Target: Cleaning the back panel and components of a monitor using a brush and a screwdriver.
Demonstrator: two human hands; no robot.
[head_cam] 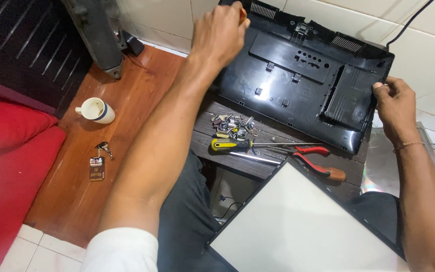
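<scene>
Where the view starts, nearest the camera, a flat white panel (303,226) with a thin black frame lies across the person's lap, matte and smooth, one corner reaching the dark slatted wooden bench (273,168). On the weathered planks beyond it: a screwdriver (242,145) with a yellow-and-black rubber grip and bright steel shaft, red-handled pliers (312,151), a second tool with a brown wooden handle (334,174), and a small heap of loose screws and metal bits (233,126). To the left, on the glossy reddish wood floor (76,201), sit a white ceramic mug (95,110) with a dark band, keys (104,148) and a small dark box (96,168), beside a red cushion (11,151). Farther off, a large black plastic back cover (303,85) rests tilted on the bench's far edge against the white tiled wall (429,50); its shiny moulded inner face shows ribs, clips, vent slots and round holes. Right hand (396,108) pinches the cover's right edge, thumb over the rim. Left hand (221,32) is clenched at the cover's upper left corner, around something orange that is mostly hidden.
</scene>
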